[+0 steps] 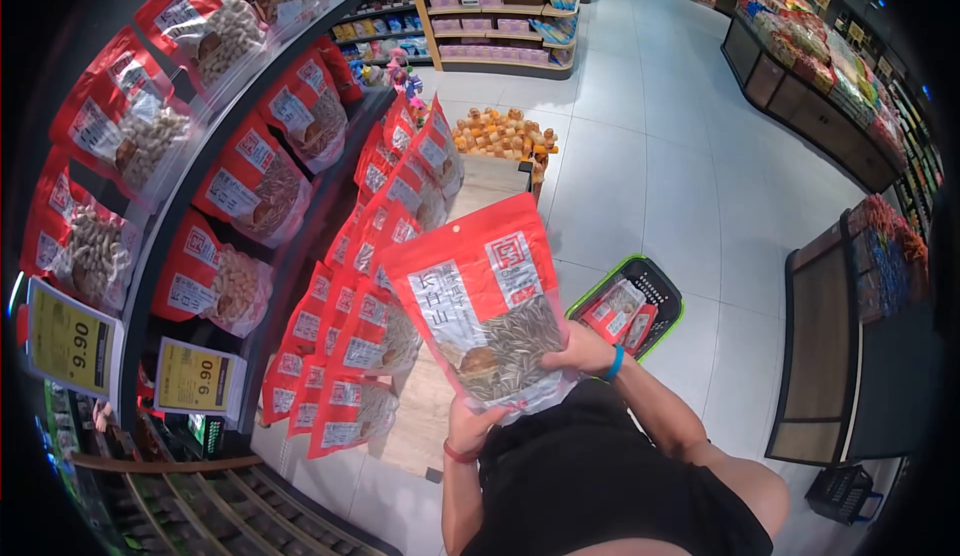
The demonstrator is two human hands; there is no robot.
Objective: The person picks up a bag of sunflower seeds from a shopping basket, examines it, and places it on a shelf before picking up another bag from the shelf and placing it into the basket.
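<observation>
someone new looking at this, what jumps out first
Probably the big red seed bag at the centre, held by its lower part between the left hand and the right hand. Next, the green-rimmed basket just beyond the right hand, with red packs inside. Then the yellow price signs reading 9.90 at lower left.

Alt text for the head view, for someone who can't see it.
A person's left hand and right hand hold a red bag of sunflower seeds. Shop shelves at left carry similar red bags; at right, a green-rimmed basket holds red packets.
</observation>
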